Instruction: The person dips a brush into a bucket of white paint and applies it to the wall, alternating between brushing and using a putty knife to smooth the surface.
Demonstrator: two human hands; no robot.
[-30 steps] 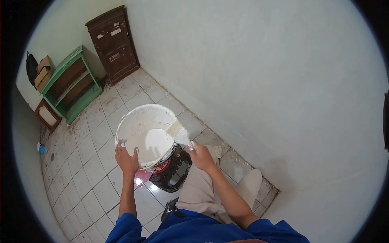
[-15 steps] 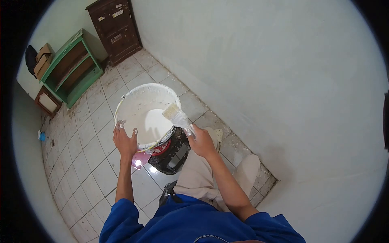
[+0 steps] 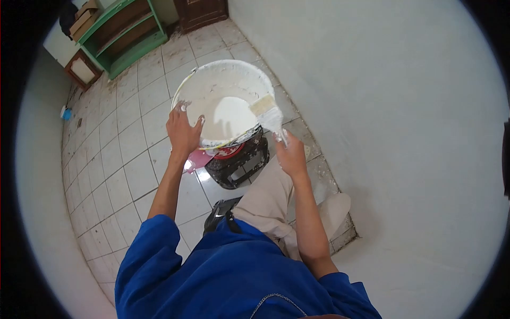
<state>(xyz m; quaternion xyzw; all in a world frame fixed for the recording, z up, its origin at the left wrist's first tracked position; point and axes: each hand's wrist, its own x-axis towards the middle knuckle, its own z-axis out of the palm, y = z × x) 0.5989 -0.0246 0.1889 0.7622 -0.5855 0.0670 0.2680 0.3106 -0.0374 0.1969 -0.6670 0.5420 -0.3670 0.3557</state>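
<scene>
A white bucket point(image 3: 210, 85) with paint-smeared walls stands tilted toward me on a black stool point(image 3: 239, 167). White paint point(image 3: 234, 114) pools in its bottom. My left hand point(image 3: 184, 130) grips the bucket's left rim, with white smears on the fingertips and thumb. In my right hand point(image 3: 291, 154) is a wide paintbrush point(image 3: 271, 117), held by its handle at the right rim. Its pale bristles point up and to the left over the bucket's edge, and its ferrule is coated in white. A wire handle lies along the near rim.
A pale wall point(image 3: 393, 106) rises close on my right. Speckled floor tiles point(image 3: 122, 154) spread to the left. A green shelf point(image 3: 125, 40), a dark wooden cabinet point(image 3: 202, 11) and a framed panel point(image 3: 83, 70) stand at the back. Something pink point(image 3: 199, 159) hangs under the bucket.
The view has tipped down, so the bucket and both hands appear higher and further right. The brush stays at the right rim, and my left hand keeps its place on the bucket.
</scene>
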